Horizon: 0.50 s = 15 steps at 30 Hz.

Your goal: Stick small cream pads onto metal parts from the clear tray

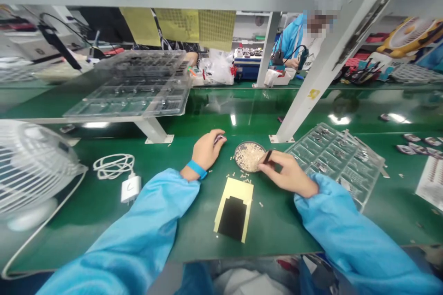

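Your green surface point(194, 239) has a smooth, slightly glossy finish and runs from the near edge back beneath a raised shelf whose metal leg point(152, 130) stands left of your hands. A slanted metal post point(301, 106) rises at the right, and beyond it a person point(292, 37) in blue works on the far side.

Toward the left edge sit a white plastic fan point(31, 170), a charger point(130, 189) and its looped cable point(114, 166). A clear, ribbed tray point(368, 184) lies to the right, partly behind your sleeve. Green shows between your forearms down to the near edge, around a yellow card point(238, 189) bearing a dark, notched sheet point(232, 219).

Past the card, a round, shallow dish point(242, 146) holds small pale bits point(251, 156), others scattered beside it. Your left hand point(204, 150), left of the dish, has its grip curled around a small piece point(219, 138). Your right hand point(287, 173) keeps a narrow grip, thumb and fingers pinching a black tool point(267, 156) at the dish's right rim.
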Motion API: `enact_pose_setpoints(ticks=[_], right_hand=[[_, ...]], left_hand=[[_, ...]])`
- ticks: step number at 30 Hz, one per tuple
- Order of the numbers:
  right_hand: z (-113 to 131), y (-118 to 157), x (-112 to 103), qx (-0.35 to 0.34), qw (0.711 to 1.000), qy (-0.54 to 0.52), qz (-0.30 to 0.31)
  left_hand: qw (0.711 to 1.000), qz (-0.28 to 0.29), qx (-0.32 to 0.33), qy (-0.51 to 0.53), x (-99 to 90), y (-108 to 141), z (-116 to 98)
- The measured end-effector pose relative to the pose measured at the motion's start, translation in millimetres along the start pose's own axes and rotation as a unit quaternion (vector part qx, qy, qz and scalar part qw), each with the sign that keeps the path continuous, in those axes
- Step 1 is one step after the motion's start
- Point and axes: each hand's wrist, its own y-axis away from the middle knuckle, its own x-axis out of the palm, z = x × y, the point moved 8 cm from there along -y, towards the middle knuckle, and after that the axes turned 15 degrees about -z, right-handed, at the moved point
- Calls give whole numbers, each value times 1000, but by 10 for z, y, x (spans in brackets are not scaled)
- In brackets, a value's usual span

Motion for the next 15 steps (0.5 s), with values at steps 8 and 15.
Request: enact_pose_setpoints(ticks=[8, 15], right_hand=[[74, 243, 269, 49, 994, -40, 93], [51, 150, 105, 48, 998, -29, -17]], left_hand=[[836, 269, -329, 348, 39, 1003, -377], [813, 295, -341, 368, 112, 1099, -386]])
